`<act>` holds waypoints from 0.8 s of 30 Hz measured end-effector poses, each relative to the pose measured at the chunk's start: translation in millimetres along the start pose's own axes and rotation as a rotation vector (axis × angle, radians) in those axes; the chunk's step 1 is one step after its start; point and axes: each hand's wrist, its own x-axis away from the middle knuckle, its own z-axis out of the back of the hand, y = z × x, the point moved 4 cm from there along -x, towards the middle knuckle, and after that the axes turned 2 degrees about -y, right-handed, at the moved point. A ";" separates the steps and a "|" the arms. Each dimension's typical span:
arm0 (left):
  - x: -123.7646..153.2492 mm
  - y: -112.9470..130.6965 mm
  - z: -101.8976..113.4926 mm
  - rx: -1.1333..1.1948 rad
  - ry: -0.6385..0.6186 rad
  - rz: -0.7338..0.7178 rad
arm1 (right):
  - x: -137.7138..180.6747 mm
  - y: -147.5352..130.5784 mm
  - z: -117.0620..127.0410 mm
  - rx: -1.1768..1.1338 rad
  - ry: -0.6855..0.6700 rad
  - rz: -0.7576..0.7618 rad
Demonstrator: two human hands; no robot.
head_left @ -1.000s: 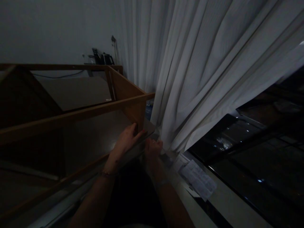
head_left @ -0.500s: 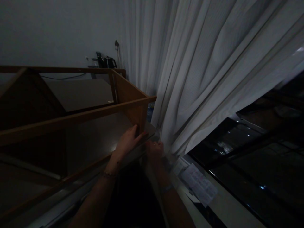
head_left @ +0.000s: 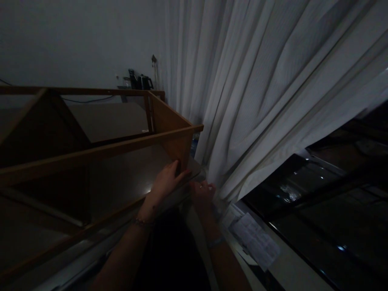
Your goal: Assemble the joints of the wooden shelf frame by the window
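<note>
A wooden frame with an open lattice of rails lies on a pale tabletop. My left hand is at the lower part of its corner post, with thumb and fingers closed around the wood. Just right of it, beside the table corner, my right hand has its fingers curled. What those fingers hold, if anything, is hidden in the dim light.
A long white curtain hangs close to the right of the frame. Behind it stand a dark kettle and other small items. On a pale ledge at lower right lies a whitish sectioned pack, near a dark window.
The view has shifted a little, so most things sit slightly further right and lower. My left hand keeps its place on the post; my right hand's fingers have moved slightly.
</note>
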 end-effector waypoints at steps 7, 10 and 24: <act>-7.8 -2.7 -1.6 -0.032 0.033 -0.005 | -5.6 4.4 -4.0 0.018 0.046 0.032; -11.9 -3.4 -2.2 -0.053 0.055 -0.006 | -9.5 11.4 -2.9 0.008 0.085 0.035; -12.3 8.2 7.5 -0.242 0.090 0.050 | 0.1 -13.1 12.8 -0.424 -0.015 -0.248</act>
